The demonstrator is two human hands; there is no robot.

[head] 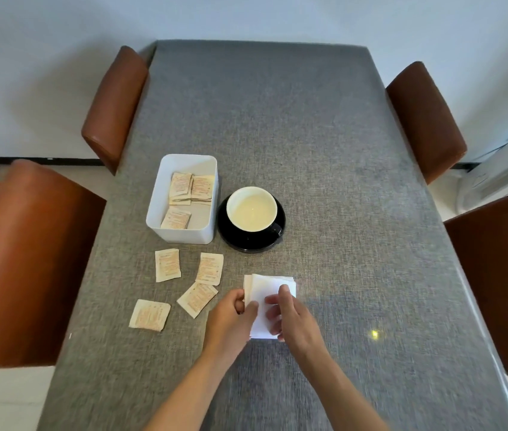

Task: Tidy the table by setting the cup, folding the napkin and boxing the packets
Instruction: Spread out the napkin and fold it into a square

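A folded white napkin lies near the table's front middle. My left hand pinches its left edge and my right hand presses on its right side. A white cup stands on a black saucer beyond the napkin. Left of the cup is a white box with several beige packets inside. Several more packets lie loose on the cloth in front of the box, such as one, another and a third.
The table wears a grey cloth. Brown leather chairs stand on both sides: two on the left and two on the right. A small bright light spot shows on the cloth at right.
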